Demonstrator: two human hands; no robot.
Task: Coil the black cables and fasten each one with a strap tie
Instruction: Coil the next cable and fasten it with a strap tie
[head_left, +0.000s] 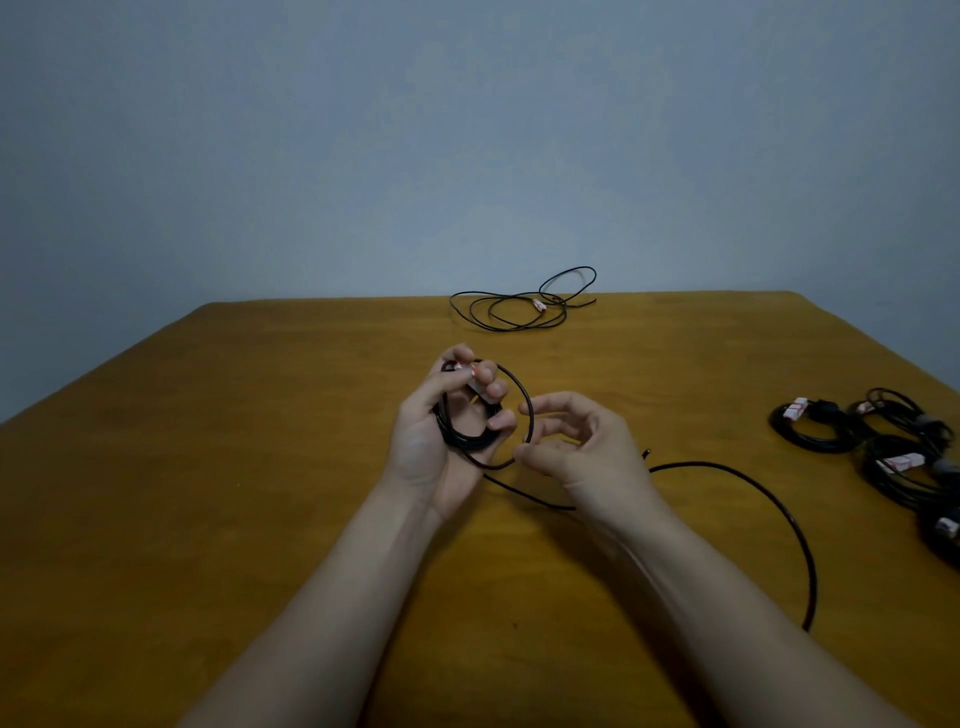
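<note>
My left hand (436, 436) grips a partly wound coil of black cable (467, 441) at the table's middle, fingers curled round the loops and thumb pressing a white-and-red strap tie (475, 382) against them. A wider loop stands out to the right. My right hand (576, 447) pinches that loop near its lower right. The cable's loose tail (769, 499) arcs away to the right and down toward the table's front edge.
A loose, uncoiled black cable (519, 306) with a small tie lies at the far edge of the wooden table (234, 467). Several coiled, tied cables (883, 447) are heaped at the right edge. A grey wall stands behind.
</note>
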